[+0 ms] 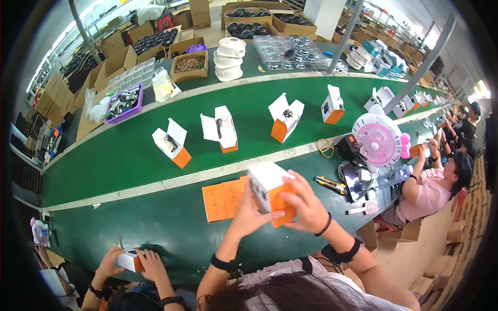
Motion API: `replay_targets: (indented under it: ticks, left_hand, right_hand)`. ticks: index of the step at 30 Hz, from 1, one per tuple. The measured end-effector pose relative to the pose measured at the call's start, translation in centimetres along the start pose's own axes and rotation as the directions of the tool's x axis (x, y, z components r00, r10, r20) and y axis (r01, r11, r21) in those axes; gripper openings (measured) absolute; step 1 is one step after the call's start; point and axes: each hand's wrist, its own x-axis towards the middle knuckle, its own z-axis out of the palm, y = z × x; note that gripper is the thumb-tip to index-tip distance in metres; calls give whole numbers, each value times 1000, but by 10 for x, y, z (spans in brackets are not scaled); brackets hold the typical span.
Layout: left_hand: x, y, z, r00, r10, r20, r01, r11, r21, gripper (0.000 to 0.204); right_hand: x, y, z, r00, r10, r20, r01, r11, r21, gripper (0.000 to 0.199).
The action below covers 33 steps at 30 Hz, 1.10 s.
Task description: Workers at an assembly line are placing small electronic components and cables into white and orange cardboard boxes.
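Above the near bench, my two hands hold a small white and orange carton (267, 177). My left hand (246, 216) grips its left side, the thumb reaching under the bottom edge. Wrapped round the right side and the orange panel is my right hand (309, 208). The carton is tilted, and its white top looks closed. Just left of it, flat orange printed leaflets (215, 203) lie side by side on the green bench, partly hidden by the carton and my left hand.
Several open cartons (224, 129) stand on the green conveyor (109, 160) ahead. To the right are a box cutter (330, 185), yellow scissors (326, 148), a pink fan (377, 144) and a bottle (392, 177). At lower left, a co-worker's hands (151, 265) hold another carton (129, 260).
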Motion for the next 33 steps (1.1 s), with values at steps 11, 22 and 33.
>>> replay_targets:
  ticks: [11, 22, 33]
  left_hand:
    - [-6, -48, 11, 905, 132, -405, -116, 991, 66, 99]
    - [-4, -44, 25, 866, 178, -467, -76, 971, 228, 87]
    - [2, -37, 29, 910, 139, -391, -90, 986, 140, 76]
  right_hand:
    - [40, -10, 48, 959, 280, -39, -278, 959, 57, 63]
    - [51, -14, 55, 967, 235, -98, -248, 955, -159, 58]
    - [66, -10, 49, 955, 296, 24, -272, 904, -329, 49]
